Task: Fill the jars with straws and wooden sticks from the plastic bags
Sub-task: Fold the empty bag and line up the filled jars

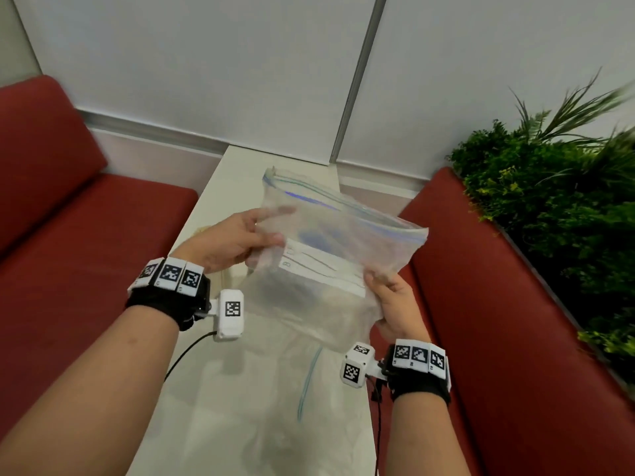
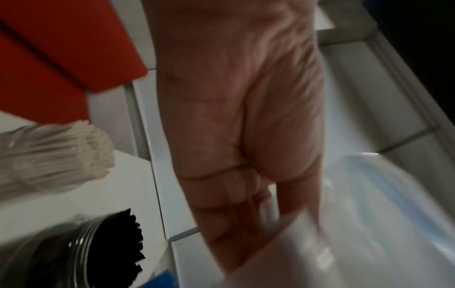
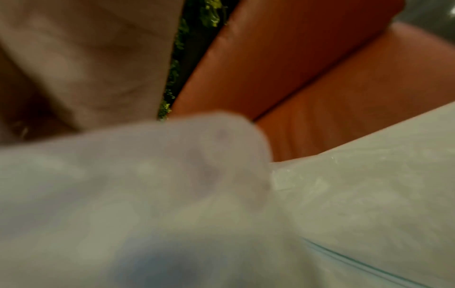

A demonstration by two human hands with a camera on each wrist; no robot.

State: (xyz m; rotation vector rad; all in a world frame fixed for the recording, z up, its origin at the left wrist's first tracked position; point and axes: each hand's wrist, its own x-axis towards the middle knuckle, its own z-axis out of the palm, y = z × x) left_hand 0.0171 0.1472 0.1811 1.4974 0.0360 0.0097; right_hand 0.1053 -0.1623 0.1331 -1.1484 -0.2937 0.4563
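I hold a clear zip bag (image 1: 330,249) with a blue seal strip in the air over the white table (image 1: 237,170); it looks empty. My left hand (image 1: 237,238) pinches its left edge between thumb and fingers. My right hand (image 1: 391,297) grips its lower right edge. A second clear bag (image 1: 275,389) lies flat on the table below. In the left wrist view, a glass jar (image 2: 74,251) holds black straws (image 2: 128,239), and beside it stands a bundle of pale wooden sticks (image 2: 61,154). The right wrist view is mostly blurred plastic (image 3: 147,194).
Red bench seats flank the narrow table, one at the left (image 1: 68,235) and one at the right (image 1: 515,304). Green plants (image 1: 556,187) stand behind the right bench. A white wall (image 1: 206,63) closes the far end. Cables hang from both wrist cameras.
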